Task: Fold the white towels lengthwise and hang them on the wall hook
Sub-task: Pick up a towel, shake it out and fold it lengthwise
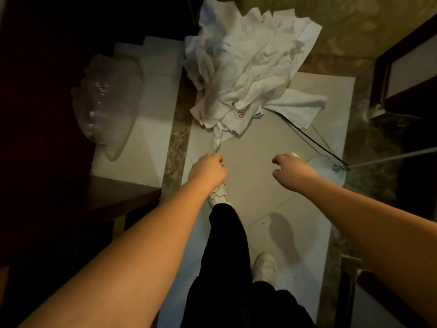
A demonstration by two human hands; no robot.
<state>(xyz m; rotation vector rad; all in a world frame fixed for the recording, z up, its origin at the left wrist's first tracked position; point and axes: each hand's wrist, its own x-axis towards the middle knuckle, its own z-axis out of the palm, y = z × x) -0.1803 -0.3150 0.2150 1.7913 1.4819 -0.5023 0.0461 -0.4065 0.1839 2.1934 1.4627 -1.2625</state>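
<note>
A heap of crumpled white towels (248, 69) lies on the tiled floor ahead of me, one with a small red flower mark on a corner. My left hand (209, 168) reaches out just below the heap's lowest corner, fingers curled, holding nothing that I can see. My right hand (288, 168) is stretched forward to the right of it, fingers loosely curled and apart from the towels. No wall hook is in view.
A clear plastic bag (106, 105) lies on the floor at the left beside dark wooden furniture (78, 204). A white round lamp base (328, 170) with a black cable (312, 140) sits at the right. My legs and white shoes stand on the tiles below.
</note>
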